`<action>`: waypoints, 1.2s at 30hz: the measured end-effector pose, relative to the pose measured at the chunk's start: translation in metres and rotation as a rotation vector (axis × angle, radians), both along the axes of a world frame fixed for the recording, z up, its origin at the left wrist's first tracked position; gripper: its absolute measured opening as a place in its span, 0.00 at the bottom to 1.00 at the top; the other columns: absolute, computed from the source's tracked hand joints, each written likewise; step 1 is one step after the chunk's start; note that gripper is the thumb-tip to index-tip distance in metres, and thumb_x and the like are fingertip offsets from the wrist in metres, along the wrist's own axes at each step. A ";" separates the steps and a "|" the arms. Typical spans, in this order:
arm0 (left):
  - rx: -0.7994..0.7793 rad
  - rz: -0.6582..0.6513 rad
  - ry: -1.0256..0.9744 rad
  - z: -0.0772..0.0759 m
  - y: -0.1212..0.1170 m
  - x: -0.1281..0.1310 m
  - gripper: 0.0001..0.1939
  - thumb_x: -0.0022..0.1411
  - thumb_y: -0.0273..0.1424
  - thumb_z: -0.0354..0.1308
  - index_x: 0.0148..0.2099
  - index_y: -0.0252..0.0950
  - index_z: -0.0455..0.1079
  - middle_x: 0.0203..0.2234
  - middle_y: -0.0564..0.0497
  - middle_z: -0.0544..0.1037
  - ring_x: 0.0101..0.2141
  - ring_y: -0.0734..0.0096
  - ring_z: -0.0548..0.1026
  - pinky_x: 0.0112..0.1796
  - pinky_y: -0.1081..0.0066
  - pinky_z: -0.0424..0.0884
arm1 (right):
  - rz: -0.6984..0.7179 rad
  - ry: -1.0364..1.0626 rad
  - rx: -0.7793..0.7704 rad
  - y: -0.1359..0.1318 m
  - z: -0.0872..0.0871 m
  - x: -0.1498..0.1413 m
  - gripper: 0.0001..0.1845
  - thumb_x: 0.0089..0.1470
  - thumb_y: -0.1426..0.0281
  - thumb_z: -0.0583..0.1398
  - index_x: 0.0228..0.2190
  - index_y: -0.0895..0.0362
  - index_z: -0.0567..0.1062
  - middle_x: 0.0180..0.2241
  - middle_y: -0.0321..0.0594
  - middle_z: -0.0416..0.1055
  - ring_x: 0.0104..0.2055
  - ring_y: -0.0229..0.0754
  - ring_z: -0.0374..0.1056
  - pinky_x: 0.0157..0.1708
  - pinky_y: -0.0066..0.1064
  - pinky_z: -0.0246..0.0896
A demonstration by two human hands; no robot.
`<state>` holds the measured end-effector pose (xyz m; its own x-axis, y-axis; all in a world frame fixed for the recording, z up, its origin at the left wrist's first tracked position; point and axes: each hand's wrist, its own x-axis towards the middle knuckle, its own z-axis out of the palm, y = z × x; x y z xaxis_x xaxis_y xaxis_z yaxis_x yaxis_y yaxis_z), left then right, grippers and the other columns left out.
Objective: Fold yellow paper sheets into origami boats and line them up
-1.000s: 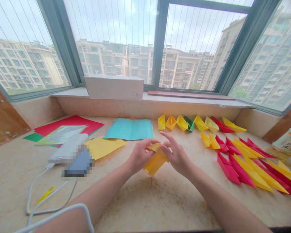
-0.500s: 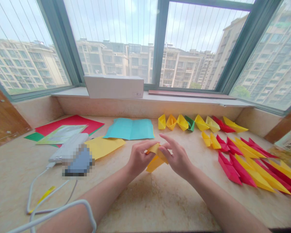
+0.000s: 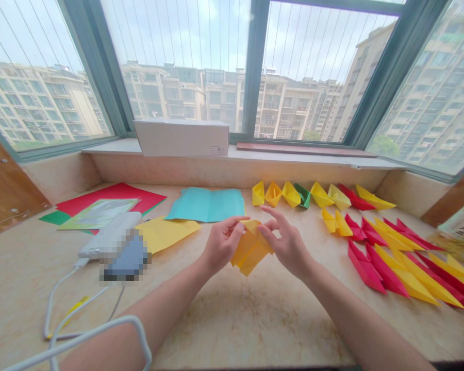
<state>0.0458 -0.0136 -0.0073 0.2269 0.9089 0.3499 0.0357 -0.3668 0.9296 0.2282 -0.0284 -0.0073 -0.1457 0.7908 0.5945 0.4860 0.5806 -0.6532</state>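
Between my hands is a partly folded piece of yellow origami paper (image 3: pixel 251 251), its creased flaps hanging toward me above the counter. My left hand (image 3: pixel 224 242) pinches its upper left edge between thumb and fingers. On the other side my right hand (image 3: pixel 288 239) grips the upper right edge, thumb on the near face and index finger raised off the paper. Behind my hands lies a creased turquoise sheet (image 3: pixel 206 204). A flat yellow sheet (image 3: pixel 166 234) rests to the left of my left hand.
Folded paper boats (image 3: pixel 319 196) stand in a row at the back right, with several red and yellow double boats (image 3: pixel 394 270) nearer. At left are red paper (image 3: pixel 112 198), a white power bank (image 3: pixel 108 234), a blurred dark device (image 3: pixel 127 257) and cables (image 3: pixel 96 330). A white box (image 3: pixel 181 139) sits on the sill.
The yellow paper has turned in my hands, so more of its creased face and flaps show. My left thumb has moved up toward its top edge.
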 end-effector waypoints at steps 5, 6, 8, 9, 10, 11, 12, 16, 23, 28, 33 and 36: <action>-0.077 -0.100 -0.022 -0.004 0.003 -0.002 0.24 0.64 0.47 0.52 0.30 0.30 0.72 0.21 0.52 0.73 0.22 0.75 0.68 0.24 0.77 0.61 | -0.037 -0.070 0.030 0.003 -0.002 0.003 0.21 0.62 0.65 0.56 0.56 0.50 0.65 0.30 0.34 0.76 0.32 0.39 0.72 0.39 0.32 0.66; -0.087 -0.134 -0.020 -0.005 0.003 -0.003 0.24 0.64 0.48 0.52 0.31 0.30 0.72 0.21 0.52 0.72 0.22 0.76 0.66 0.23 0.77 0.59 | -0.043 -0.095 0.047 0.004 -0.003 0.003 0.20 0.62 0.65 0.56 0.56 0.50 0.65 0.30 0.34 0.76 0.32 0.39 0.71 0.40 0.32 0.66; -0.092 -0.181 -0.015 -0.005 0.002 -0.004 0.24 0.64 0.48 0.53 0.33 0.30 0.72 0.22 0.52 0.72 0.22 0.76 0.66 0.23 0.77 0.58 | -0.052 -0.148 0.091 0.005 -0.004 0.004 0.20 0.63 0.67 0.55 0.56 0.50 0.65 0.29 0.34 0.75 0.32 0.40 0.71 0.42 0.34 0.64; -0.084 -0.189 -0.009 -0.005 0.002 -0.004 0.24 0.64 0.48 0.53 0.33 0.30 0.72 0.22 0.52 0.72 0.22 0.76 0.66 0.23 0.77 0.59 | -0.053 -0.174 0.117 0.005 -0.004 0.005 0.20 0.63 0.67 0.55 0.56 0.50 0.66 0.29 0.34 0.75 0.32 0.40 0.71 0.43 0.35 0.64; -0.075 -0.188 0.000 -0.004 0.001 -0.003 0.24 0.63 0.48 0.54 0.33 0.30 0.73 0.22 0.52 0.73 0.23 0.76 0.67 0.24 0.77 0.59 | -0.052 -0.199 0.141 0.006 -0.004 0.005 0.20 0.62 0.68 0.55 0.56 0.50 0.66 0.29 0.34 0.75 0.32 0.40 0.71 0.44 0.36 0.63; -0.066 -0.179 0.011 -0.004 0.001 -0.003 0.23 0.63 0.47 0.55 0.32 0.30 0.73 0.23 0.51 0.73 0.23 0.75 0.68 0.24 0.77 0.60 | -0.048 -0.220 0.161 0.006 -0.005 0.006 0.20 0.63 0.68 0.55 0.56 0.50 0.66 0.29 0.34 0.75 0.32 0.40 0.71 0.45 0.37 0.63; -0.065 -0.162 0.018 -0.003 0.001 -0.002 0.22 0.62 0.46 0.56 0.32 0.30 0.73 0.23 0.51 0.74 0.24 0.74 0.69 0.25 0.77 0.61 | -0.040 -0.234 0.175 0.006 -0.005 0.007 0.20 0.63 0.68 0.55 0.56 0.50 0.66 0.29 0.35 0.75 0.32 0.40 0.71 0.45 0.38 0.63; -0.143 -0.062 -0.035 -0.004 0.004 0.003 0.17 0.59 0.42 0.61 0.37 0.31 0.75 0.28 0.49 0.79 0.29 0.69 0.75 0.30 0.74 0.68 | -0.018 -0.164 0.095 0.007 -0.005 0.006 0.22 0.61 0.65 0.57 0.57 0.49 0.65 0.32 0.36 0.75 0.33 0.41 0.70 0.44 0.39 0.64; -0.233 0.010 -0.252 -0.004 0.011 0.003 0.17 0.55 0.41 0.64 0.40 0.33 0.73 0.33 0.47 0.81 0.32 0.66 0.78 0.34 0.70 0.73 | 0.167 0.299 -0.390 0.010 -0.002 0.000 0.32 0.55 0.59 0.61 0.58 0.53 0.60 0.30 0.36 0.74 0.30 0.41 0.71 0.30 0.33 0.67; -0.305 -0.044 -0.199 0.000 0.011 -0.001 0.18 0.51 0.41 0.67 0.39 0.33 0.72 0.29 0.49 0.81 0.30 0.67 0.78 0.32 0.70 0.73 | 0.123 0.212 -0.315 0.013 -0.001 0.005 0.21 0.55 0.63 0.61 0.50 0.54 0.69 0.33 0.38 0.76 0.34 0.41 0.72 0.34 0.33 0.67; -0.391 -0.096 -0.119 -0.001 0.013 -0.003 0.19 0.52 0.43 0.66 0.34 0.31 0.72 0.28 0.47 0.80 0.29 0.67 0.78 0.32 0.68 0.74 | 0.108 0.033 -0.302 0.013 -0.003 0.009 0.16 0.56 0.66 0.60 0.46 0.55 0.72 0.32 0.38 0.75 0.31 0.40 0.69 0.33 0.34 0.66; -0.396 -0.076 -0.181 -0.004 0.015 -0.002 0.19 0.52 0.42 0.67 0.36 0.30 0.71 0.31 0.45 0.81 0.31 0.64 0.79 0.35 0.65 0.76 | 0.136 0.085 -0.293 0.014 -0.002 0.010 0.24 0.54 0.65 0.61 0.53 0.54 0.68 0.35 0.38 0.74 0.31 0.39 0.69 0.32 0.33 0.67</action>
